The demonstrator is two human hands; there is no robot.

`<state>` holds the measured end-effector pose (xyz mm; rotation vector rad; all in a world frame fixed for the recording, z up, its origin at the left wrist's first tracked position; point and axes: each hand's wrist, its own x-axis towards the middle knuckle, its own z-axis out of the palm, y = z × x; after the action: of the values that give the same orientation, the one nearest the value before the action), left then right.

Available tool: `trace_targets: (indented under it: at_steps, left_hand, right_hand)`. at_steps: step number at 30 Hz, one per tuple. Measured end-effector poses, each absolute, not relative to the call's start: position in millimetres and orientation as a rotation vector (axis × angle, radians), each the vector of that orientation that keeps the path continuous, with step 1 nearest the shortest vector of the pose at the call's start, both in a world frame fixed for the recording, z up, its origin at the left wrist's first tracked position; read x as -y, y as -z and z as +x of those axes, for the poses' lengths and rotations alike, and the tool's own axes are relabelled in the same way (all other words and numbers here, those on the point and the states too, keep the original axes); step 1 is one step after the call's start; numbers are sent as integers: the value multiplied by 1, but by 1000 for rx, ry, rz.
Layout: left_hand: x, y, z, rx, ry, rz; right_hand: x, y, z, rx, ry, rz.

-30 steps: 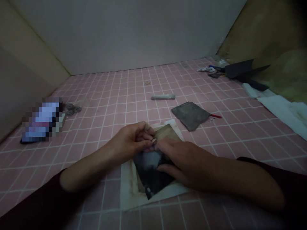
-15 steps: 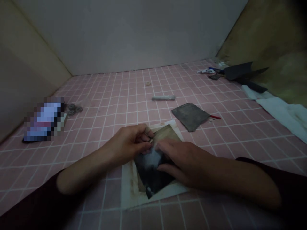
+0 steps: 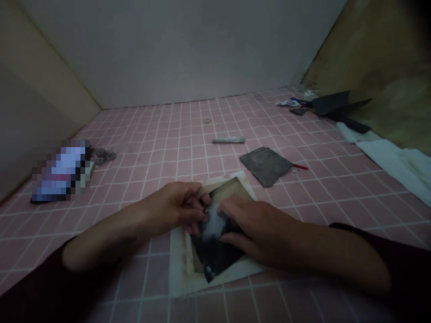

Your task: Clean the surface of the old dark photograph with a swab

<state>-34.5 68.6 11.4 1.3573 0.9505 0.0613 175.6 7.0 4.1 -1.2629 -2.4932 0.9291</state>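
Observation:
My left hand is closed in a pinch at the left edge of a dark sheet. Something tiny shows at its fingertips, too small to make out. On the sheet's right side rests my right hand, its thumb and forefinger apart and the other fingers curled out of sight. The sheet looks like worn sandpaper, black at the near end, tan at the far end, with a whitish powdery patch between the hands. Beneath it lies a stained pale paper.
Beyond the hands lie a grey square cloth or pad, a thin red stick, a grey rod and a pale ring. Left are a blurred-out phone and several grey rings. Right are dark sheets and white paper.
My left hand has shifted left and slightly nearer, away from my right hand. The right hand stays almost in place on the sheet.

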Motion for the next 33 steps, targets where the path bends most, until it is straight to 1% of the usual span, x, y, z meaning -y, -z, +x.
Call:
trace_targets:
  at_steps: [3, 5, 10, 15, 17, 21, 25, 27, 31, 33]
  left_hand:
    - [-69, -9, -29, -948, -288, 1360]
    - [-70, -7, -27, -941, -337, 1370]
    - [-72, -5, -31, -976, -124, 1376]
    - [-71, -4, -26, -931, -364, 1391]
    - [-71, -7, -26, -942, -333, 1404]
    - [-70, -12, -29, -1004, -149, 1387]
    - [-70, -9, -25, -943, -370, 1415]
    - [-71, -8, -25, -933, -339, 1427]
    - [-70, -11, -29, -997, -149, 1401]
    - [-70, -10, -28, -989, -214, 1397]
  right_hand:
    - [-7, -5, 176, 2493, -891, -1245]
    - [-6, -6, 176, 2492, -875, -1248]
    - [-7, -5, 176, 2501, -893, -1245]
    - [-6, -3, 177, 2487, -878, -1237]
    - [-5, -4, 177, 2484, -877, -1241]
    - [-5, -4, 177, 2497, -893, -1245]
    - [-6, -4, 177, 2482, -874, -1239]
    - [-6, -5, 177, 2482, -863, -1234]
    - [-6, -6, 177, 2491, -904, -1259]
    - [-6, -5, 176, 2497, -901, -1262]
